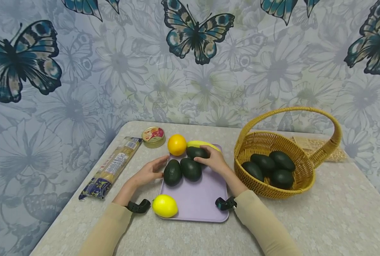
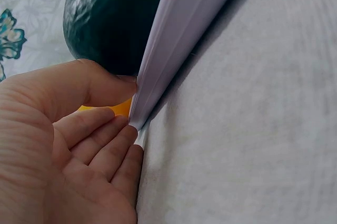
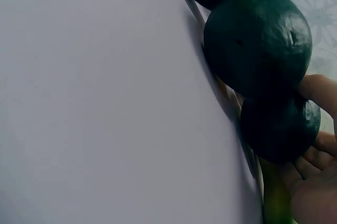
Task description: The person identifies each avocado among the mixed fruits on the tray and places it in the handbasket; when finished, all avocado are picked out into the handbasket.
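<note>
My right hand (image 1: 216,160) grips a dark green avocado (image 1: 196,152) at the back of the lilac tray (image 1: 197,202), thumb on one side and fingers round the other. Two more avocados lie side by side just in front, the left one (image 1: 172,173) and the middle one (image 1: 190,169). At the tray's left edge, my left hand (image 1: 146,173) has its fingers loosely extended. The left wrist view shows its thumb (image 2: 108,84) tip at the tray rim, just under an avocado (image 2: 110,19), with the other fingertips close against the rim.
A lemon (image 1: 165,206) sits at the tray's front left corner. Behind are an orange (image 1: 177,144) and a banana (image 1: 206,144). Pasta (image 1: 114,165) and a round tin (image 1: 153,137) lie left. The handled wicker basket (image 1: 274,193) at right holds several avocados, with a see-through pack (image 1: 334,153) behind.
</note>
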The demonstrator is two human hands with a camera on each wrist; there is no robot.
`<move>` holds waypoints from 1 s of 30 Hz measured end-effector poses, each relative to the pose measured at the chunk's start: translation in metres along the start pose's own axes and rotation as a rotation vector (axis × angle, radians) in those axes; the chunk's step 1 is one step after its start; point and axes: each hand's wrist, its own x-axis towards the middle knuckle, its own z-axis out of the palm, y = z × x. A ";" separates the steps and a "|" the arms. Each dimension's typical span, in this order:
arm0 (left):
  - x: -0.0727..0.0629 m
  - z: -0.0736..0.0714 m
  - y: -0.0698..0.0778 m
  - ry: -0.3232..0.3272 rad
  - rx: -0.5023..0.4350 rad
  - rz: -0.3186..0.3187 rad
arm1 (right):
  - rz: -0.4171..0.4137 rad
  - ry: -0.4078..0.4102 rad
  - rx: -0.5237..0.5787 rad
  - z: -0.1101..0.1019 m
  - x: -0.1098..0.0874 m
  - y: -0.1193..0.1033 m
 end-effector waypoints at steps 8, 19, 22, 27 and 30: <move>0.002 0.000 -0.002 -0.003 0.009 0.002 | 0.015 0.002 -0.029 0.001 0.001 0.002; 0.001 0.000 0.001 -0.002 0.020 -0.011 | -0.005 -0.037 0.094 -0.020 0.002 -0.030; 0.000 0.000 0.000 -0.005 0.021 -0.008 | -0.036 -0.064 0.126 -0.027 0.000 -0.044; 0.001 0.000 -0.002 -0.003 0.011 -0.020 | -0.088 -0.122 0.124 -0.046 -0.012 -0.078; 0.001 0.000 -0.001 -0.003 0.017 -0.018 | -0.127 -0.164 0.155 -0.058 -0.018 -0.090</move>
